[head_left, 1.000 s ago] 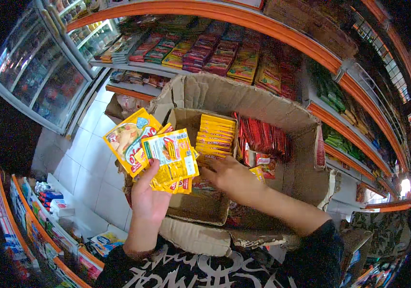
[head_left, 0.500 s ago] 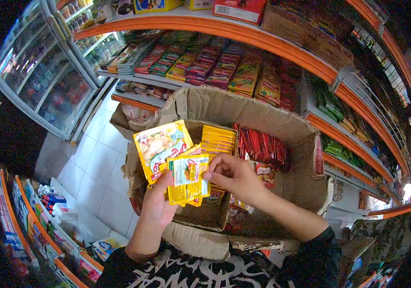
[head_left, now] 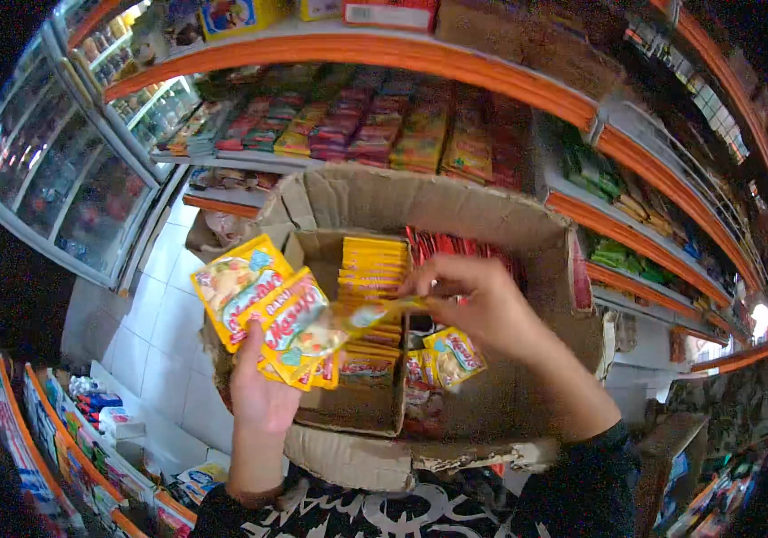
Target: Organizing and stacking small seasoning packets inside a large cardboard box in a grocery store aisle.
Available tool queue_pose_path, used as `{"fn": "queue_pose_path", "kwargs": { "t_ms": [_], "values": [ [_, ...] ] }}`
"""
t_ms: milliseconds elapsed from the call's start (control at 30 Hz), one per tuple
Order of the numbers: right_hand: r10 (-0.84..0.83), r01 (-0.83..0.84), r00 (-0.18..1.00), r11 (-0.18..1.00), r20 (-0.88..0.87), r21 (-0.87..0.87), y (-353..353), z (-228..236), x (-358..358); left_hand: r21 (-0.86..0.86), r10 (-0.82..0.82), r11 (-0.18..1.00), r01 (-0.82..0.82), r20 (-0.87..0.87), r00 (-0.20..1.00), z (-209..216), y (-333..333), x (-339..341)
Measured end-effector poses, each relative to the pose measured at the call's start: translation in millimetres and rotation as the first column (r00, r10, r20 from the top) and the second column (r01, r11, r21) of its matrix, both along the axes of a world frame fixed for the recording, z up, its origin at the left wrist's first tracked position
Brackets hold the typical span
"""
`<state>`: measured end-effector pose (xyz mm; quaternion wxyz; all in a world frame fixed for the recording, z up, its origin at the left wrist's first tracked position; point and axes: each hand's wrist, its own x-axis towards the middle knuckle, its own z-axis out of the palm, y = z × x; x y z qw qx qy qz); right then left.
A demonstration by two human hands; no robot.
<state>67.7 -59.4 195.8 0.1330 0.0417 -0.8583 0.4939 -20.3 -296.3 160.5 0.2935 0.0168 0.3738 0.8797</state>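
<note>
My left hand (head_left: 261, 394) is closed around several yellow seasoning sachets (head_left: 287, 325), fanned out over the left side of a cardboard box (head_left: 492, 197). With bent fingers, my right hand (head_left: 483, 300) pinches one end of another yellow sachet (head_left: 375, 316). That sachet is smeared by motion and stretches toward the fan, so I cannot tell whether it touches it. Below my hands, a smaller inner carton (head_left: 348, 421) holds a row of yellow sachets (head_left: 373, 258). Red sachets (head_left: 438, 242) stand beside it, partly hidden by my right hand. A loose yellow sachet (head_left: 458, 356) lies under my right wrist.
Behind the box runs an orange-edged shelf (head_left: 357, 56) above rows of colourful packets (head_left: 379, 130). A glass-door fridge (head_left: 61, 179) stands at the far left, beyond a white tiled floor (head_left: 155, 314). Lower shelves (head_left: 70, 430) flank the near left; more shelving (head_left: 644, 251) curves along the right.
My right hand has drawn a sachet away from the fan toward the right. The fanned sachets now show their picture fronts. The whole view has shifted slightly, and a loose yellow sachet shows more fully.
</note>
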Motion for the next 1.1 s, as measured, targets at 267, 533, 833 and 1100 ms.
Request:
{"fn": "queue_pose_path", "kwargs": {
  "t_ms": [267, 533, 833, 1100],
  "values": [
    [-0.065, 0.064, 0.995, 0.998, 0.07, 0.028, 29, 17, 12, 0.093, -0.075, 0.993, 0.07, 0.051, 0.996, -4, -7, -5],
    [-0.204, 0.232, 0.969, 0.946, -0.142, 0.228, 45, -7, 8, 0.018, -0.003, 1.0, 0.002, 0.062, 0.998, -7, -5, -1],
    [-0.21, 0.187, 0.977, 0.757, -0.037, 0.626, 48, -15, 13, 0.014, -0.037, 0.999, 0.037, 0.05, 0.998, -3, -6, -2],
    [0.001, 0.096, 0.973, 0.907, -0.232, 0.409, -46, 7, -1, -0.103, -0.357, 0.93, 0.354, -0.011, 0.934, -3, -1, 5]
  ]
}}
